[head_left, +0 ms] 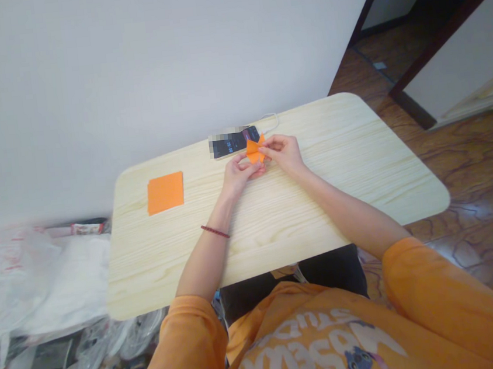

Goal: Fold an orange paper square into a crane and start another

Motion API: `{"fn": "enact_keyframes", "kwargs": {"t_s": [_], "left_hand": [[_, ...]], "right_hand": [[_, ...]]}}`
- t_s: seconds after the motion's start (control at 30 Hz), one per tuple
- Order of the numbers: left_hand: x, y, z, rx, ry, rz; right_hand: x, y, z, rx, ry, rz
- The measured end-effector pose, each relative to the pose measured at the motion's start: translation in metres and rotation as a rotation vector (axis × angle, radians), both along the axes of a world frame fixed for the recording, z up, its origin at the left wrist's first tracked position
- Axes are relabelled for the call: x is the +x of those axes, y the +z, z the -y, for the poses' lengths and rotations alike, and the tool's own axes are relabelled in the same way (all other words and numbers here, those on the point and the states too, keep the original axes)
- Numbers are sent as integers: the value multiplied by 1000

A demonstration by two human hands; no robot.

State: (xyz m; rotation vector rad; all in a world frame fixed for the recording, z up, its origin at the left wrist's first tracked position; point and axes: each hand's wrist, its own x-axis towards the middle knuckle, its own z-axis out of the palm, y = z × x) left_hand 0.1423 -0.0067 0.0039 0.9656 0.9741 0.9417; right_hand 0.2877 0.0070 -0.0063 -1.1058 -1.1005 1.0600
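A home room, with a light wood-grain table [334, 140] against a white wall [130, 85], a glossy wood-patterned floor [478, 166], and plastic bags [23, 284] heaped nearby.

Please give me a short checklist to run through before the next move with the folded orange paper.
1. Grip: the folded orange paper is held between the left hand and the right hand: ok.
2. Creases: sharpness of the folds: cannot tell, as the piece is small and the fingers cover part of it.
3. Spare sheet: the square of orange paper lies flat, apart from both hands: ok.
4. Clearance: the folded paper is right at the end of the phone: not ok.
5. Support: both hands are over the wooden table, well inside its edges: ok.
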Motion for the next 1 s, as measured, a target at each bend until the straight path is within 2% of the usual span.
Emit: {"fn": "enact_keyframes", "kwargs": {"t_s": [0.47, 0.77, 1.0], "left_hand": [[-3, 1, 2, 21, -38, 31], [0, 3, 1, 22, 38, -8], [2, 0, 4, 89, 70, -59]], "right_hand": [[1, -3, -1, -8, -11, -1], [3, -1, -1, 13, -32, -10], [0, -1, 0, 21, -28, 4]]}}
